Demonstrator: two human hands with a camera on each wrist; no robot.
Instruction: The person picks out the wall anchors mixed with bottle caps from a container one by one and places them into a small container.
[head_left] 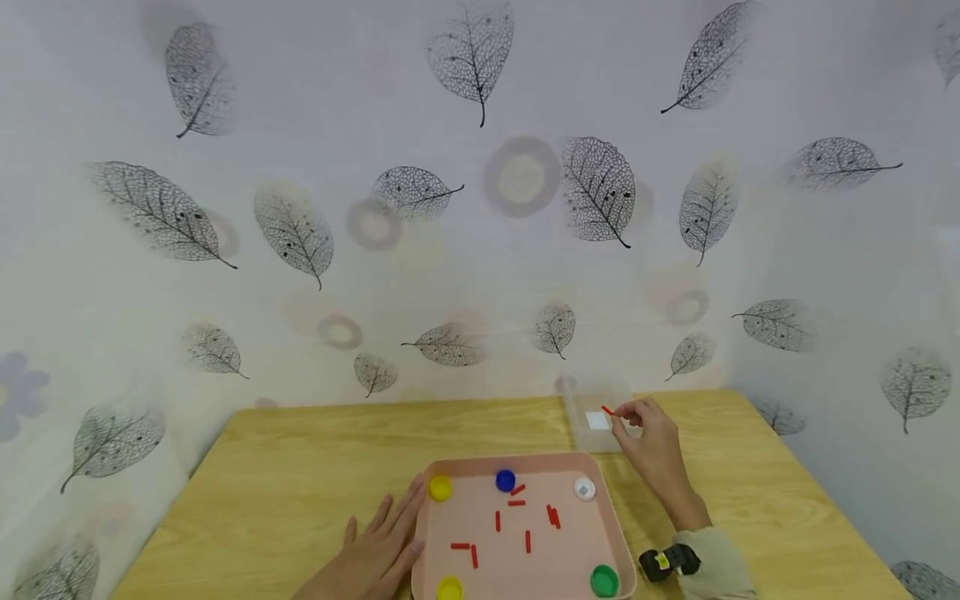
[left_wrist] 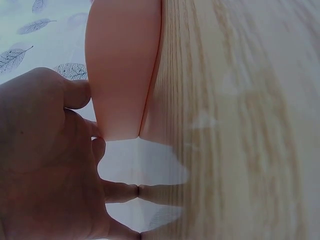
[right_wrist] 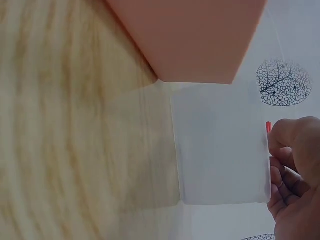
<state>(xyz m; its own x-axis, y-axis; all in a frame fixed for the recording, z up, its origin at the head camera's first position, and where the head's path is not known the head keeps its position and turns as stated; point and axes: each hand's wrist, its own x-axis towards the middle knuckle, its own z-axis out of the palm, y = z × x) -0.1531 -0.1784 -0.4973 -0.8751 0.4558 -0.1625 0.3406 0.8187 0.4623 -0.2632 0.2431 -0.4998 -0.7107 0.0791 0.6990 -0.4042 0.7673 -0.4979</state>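
In the head view my right hand (head_left: pixel 657 446) pinches a small red stick (head_left: pixel 607 410) between thumb and fingertips, above the translucent plastic box (head_left: pixel 579 437). Only the red tip (right_wrist: pixel 268 127) shows over the box wall in the right wrist view. My left hand (head_left: pixel 377 552) lies against the left side of the pink tray (head_left: pixel 457 518), its fingers spread and fairly straight. In the left wrist view, thumb and fingers touch the tray's outer wall (left_wrist: pixel 122 70) and the table. Several red sticks (head_left: pixel 527 542) lie scattered on the tray floor.
Inside the tray stand two yellow caps (head_left: pixel 440 487), a blue cap (head_left: pixel 506 480), a white cap (head_left: pixel 585 488) and a green cap (head_left: pixel 603 581). A white square (head_left: pixel 597 421) shows at the box. The wooden table (head_left: pixel 300 467) meets a leaf-patterned wall covering (head_left: pixel 480 275).
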